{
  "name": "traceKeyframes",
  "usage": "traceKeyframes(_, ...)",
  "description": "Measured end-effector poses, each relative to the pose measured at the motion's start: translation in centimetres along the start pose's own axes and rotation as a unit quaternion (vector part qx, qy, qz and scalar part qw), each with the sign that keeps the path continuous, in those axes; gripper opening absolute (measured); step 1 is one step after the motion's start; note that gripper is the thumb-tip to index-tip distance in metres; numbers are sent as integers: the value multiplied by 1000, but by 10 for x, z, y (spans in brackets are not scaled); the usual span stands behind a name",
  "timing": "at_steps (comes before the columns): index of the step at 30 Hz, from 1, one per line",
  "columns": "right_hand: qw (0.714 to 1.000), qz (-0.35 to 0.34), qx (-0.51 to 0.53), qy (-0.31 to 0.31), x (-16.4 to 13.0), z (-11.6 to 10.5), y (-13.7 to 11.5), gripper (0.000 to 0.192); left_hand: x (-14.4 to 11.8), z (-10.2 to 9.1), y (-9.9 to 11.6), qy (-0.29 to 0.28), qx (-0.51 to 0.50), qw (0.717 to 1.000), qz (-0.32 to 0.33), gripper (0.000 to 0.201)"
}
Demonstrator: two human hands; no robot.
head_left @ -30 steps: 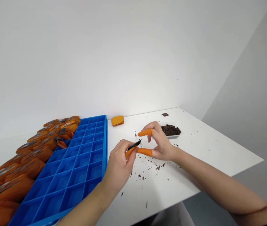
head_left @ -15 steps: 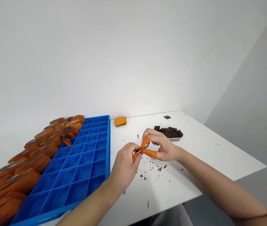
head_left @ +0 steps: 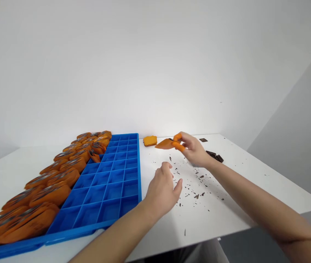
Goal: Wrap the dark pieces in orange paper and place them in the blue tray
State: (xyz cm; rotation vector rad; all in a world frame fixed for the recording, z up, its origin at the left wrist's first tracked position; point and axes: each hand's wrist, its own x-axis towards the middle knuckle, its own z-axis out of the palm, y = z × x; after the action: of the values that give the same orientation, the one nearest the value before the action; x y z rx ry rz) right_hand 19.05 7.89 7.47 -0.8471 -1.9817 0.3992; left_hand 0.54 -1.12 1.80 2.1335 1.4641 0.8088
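My right hand (head_left: 195, 150), with orange finger cots on thumb and forefinger, pinches a small orange pouch (head_left: 165, 144) and holds it above the white table (head_left: 254, 182), near a small stack of orange pouches (head_left: 150, 140). My left hand (head_left: 163, 189) hovers over the table with loose, parted fingers and nothing in it, just right of the blue compartment tray (head_left: 108, 182). Dark square chips (head_left: 215, 155) lie right behind my right hand, partly hidden by it.
Rows of filled orange pouches (head_left: 48, 182) lie across the tray's left half. Dark crumbs (head_left: 196, 188) are scattered on the table in front of me. One dark chip (head_left: 203, 140) lies alone near the back wall. The table's right edge runs close to my right forearm.
Both hands were together on a dark chip and an orange pouch. Now my right hand has carried the pouch up and back toward the stack, and my left hand has let go and dropped away.
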Motion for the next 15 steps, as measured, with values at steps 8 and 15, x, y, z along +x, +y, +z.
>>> traceKeyframes(8, 993, -2, 19, -117, 111, 127, -49, 10, 3, 2, -6, -107, 303, 932, 168, 45)
traceKeyframes(15, 985, 30, -90, -147, 157, 225, -57, 10, 1, 9, -18, -148, 309, 925, 163, 54)
